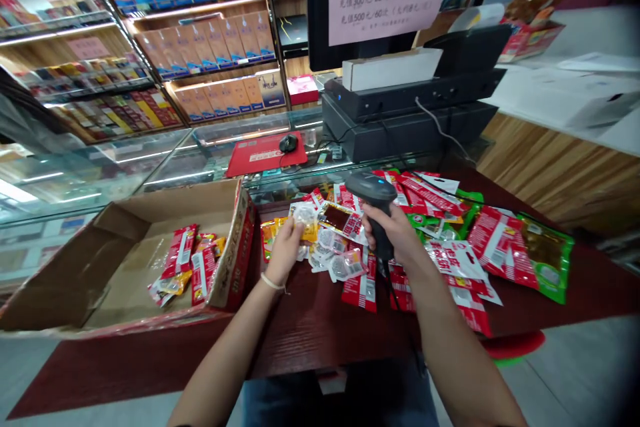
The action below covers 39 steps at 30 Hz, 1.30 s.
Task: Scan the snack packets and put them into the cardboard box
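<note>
My right hand (393, 230) is wrapped round the grip of a dark barcode scanner (373, 190), whose head points left over a heap of snack packets. Pinched in my left hand (286, 247) is a small clear and yellow snack packet (303, 215), in front of the scanner. Below the two hands lie several small clear packets (334, 250) with round printing. Red and white packets (360, 287) spread under and beside them. To the left, an open cardboard box (235, 267) holds several red and yellow packets (184, 250).
More red packets (500, 240) and a green one (557, 260) lie on the right of the dark red table (300, 337). Behind stand a glass counter (175, 153), a red mouse pad (260, 153), a black mouse (289, 143) and a black cash drawer (400, 130).
</note>
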Motion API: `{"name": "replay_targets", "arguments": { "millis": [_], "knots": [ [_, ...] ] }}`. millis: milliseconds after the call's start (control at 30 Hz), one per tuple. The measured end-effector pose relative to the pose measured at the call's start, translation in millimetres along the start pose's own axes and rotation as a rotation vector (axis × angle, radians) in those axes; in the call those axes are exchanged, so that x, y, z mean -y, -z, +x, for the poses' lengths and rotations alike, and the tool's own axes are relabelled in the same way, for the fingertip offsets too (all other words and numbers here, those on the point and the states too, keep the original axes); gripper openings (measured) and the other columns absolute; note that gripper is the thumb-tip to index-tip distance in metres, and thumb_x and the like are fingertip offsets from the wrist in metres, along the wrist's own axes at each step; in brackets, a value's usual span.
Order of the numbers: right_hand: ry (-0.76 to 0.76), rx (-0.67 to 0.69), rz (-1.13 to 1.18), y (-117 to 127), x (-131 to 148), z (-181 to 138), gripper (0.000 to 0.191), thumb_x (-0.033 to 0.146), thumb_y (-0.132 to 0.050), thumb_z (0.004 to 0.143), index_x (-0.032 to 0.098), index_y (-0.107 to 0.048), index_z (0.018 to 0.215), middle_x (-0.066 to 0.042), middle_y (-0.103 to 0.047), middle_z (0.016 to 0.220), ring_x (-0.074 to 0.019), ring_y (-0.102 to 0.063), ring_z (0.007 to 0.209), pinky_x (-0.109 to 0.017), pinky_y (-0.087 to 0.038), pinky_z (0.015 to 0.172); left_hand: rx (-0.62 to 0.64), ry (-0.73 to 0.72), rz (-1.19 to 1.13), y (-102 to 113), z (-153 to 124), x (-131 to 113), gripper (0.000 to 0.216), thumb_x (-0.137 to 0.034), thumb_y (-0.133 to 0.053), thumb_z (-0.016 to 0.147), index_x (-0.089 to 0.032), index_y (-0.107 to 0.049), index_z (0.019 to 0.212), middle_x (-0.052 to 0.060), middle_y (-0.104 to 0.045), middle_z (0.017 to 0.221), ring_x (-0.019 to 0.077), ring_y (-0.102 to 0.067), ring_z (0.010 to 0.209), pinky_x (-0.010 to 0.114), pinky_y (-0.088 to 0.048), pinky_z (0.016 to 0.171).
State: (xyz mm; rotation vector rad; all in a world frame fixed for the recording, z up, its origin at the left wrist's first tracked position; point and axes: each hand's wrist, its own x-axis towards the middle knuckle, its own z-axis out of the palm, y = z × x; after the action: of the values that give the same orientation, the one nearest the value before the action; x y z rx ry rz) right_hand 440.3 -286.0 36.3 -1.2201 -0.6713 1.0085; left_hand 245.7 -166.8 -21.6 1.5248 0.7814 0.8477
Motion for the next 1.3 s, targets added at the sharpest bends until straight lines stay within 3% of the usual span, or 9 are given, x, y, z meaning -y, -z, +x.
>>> {"name": "replay_targets", "arguments": {
  "millis": [133, 267, 400, 700, 867, 1133, 1300],
  "knots": [
    [-0.041, 0.06, -0.059, -14, -12, 1, 0.034, 0.05, -0.07, 0.075, 0.022, -0.05, 0.073, 0.006, -0.052, 0.052, -0.0092, -0.045, 0.035, -0.022, -0.038, 0.033, -0.102, 0.267, -0.534, 28, 0, 7, 0.028, -0.032, -0.065, 0.082, -0.018, -0.057, 0.105, 0.004, -0.067, 0.094, 0.0121, -0.066, 0.072, 0.027, -0.056, 0.071],
    [-0.076, 0.096, -0.092, -29, -25, -2, 0.034, 0.048, -0.073, 0.073, 0.023, -0.051, 0.081, 0.007, -0.053, 0.054, -0.0093, -0.046, 0.035, -0.022, -0.038, 0.033, -0.266, 0.251, -0.718, 40, -1, 13, 0.024, -0.019, -0.065, 0.079, -0.018, -0.059, 0.102, 0.005, -0.068, 0.102, 0.0121, -0.067, 0.087, 0.028, -0.055, 0.086],
    [-0.109, 0.121, -0.136, -36, -34, -3, 0.038, 0.048, -0.075, 0.071, 0.024, -0.048, 0.084, 0.008, -0.054, 0.054, -0.0092, -0.045, 0.035, -0.022, -0.038, 0.034, -0.302, 0.157, -0.754, 39, -1, 14, 0.028, -0.017, -0.062, 0.079, -0.021, -0.058, 0.106, 0.004, -0.065, 0.112, 0.0151, -0.064, 0.102, 0.034, -0.051, 0.096],
    [-0.169, 0.18, -0.248, -42, -37, -4, 0.041, 0.051, -0.074, 0.071, 0.023, -0.046, 0.081, 0.007, -0.051, 0.05, -0.0102, -0.046, 0.034, -0.023, -0.038, 0.034, -0.274, 0.184, -0.748, 30, -7, 15, 0.036, -0.016, -0.073, 0.072, -0.02, -0.057, 0.104, 0.003, -0.067, 0.105, 0.0149, -0.066, 0.096, 0.035, -0.051, 0.092],
    [-0.161, 0.187, -0.239, -41, -40, -4, 0.041, 0.051, -0.073, 0.073, 0.022, -0.047, 0.087, 0.008, -0.051, 0.052, -0.01, -0.046, 0.035, -0.023, -0.039, 0.034, -0.337, 0.237, -0.73, 25, -10, 15, 0.033, -0.03, -0.076, 0.073, -0.019, -0.059, 0.1, 0.003, -0.069, 0.099, 0.0163, -0.067, 0.091, 0.034, -0.052, 0.086],
    [-0.174, 0.168, -0.247, -39, -41, -3, 0.043, 0.051, -0.074, 0.071, 0.022, -0.047, 0.089, 0.008, -0.051, 0.052, -0.0103, -0.046, 0.035, -0.023, -0.039, 0.034, -0.412, 0.111, -0.533, 27, -9, 23, 0.038, -0.046, -0.069, 0.077, -0.014, -0.068, 0.097, 0.007, -0.071, 0.097, 0.0165, -0.067, 0.083, 0.024, -0.05, 0.071],
    [-0.164, 0.174, -0.237, -39, -40, -3, 0.043, 0.05, -0.073, 0.072, 0.023, -0.047, 0.092, 0.008, -0.051, 0.053, -0.0101, -0.045, 0.035, -0.023, -0.039, 0.034, -0.377, 0.199, -0.647, 28, -9, 21, 0.032, -0.039, -0.072, 0.076, -0.012, -0.066, 0.092, 0.008, -0.072, 0.09, 0.0168, -0.068, 0.079, 0.026, -0.053, 0.071]
  ]
}}
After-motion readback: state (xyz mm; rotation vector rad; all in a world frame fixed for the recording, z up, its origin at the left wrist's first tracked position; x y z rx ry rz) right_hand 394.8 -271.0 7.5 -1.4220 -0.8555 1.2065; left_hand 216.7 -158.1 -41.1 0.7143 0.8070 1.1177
